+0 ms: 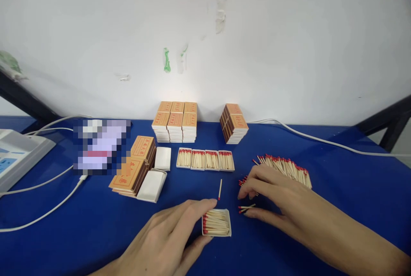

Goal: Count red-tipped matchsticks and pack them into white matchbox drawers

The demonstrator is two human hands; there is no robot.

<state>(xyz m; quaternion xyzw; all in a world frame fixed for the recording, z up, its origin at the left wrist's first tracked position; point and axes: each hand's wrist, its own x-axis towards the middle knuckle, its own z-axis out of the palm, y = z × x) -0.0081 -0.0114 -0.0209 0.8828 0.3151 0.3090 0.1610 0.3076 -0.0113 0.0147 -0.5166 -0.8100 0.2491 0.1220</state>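
While the left grip pinches the match tray at opposite edges, the right grip stands parted beside loose matches.

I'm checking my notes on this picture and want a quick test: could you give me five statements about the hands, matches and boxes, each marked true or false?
1. The left hand holds an open tray with matches in it. True.
2. The right hand rests on the stacked orange boxes. False: it is at the loose matches, with thumb and forefinger apart.
3. Four trays of matches stand in a row beyond the hands. True.
4. The single match just beyond the held tray points its red head toward the wall. False: its head points toward the person.
5. The matches in the held tray have their red heads on the right. False: they are on the left.
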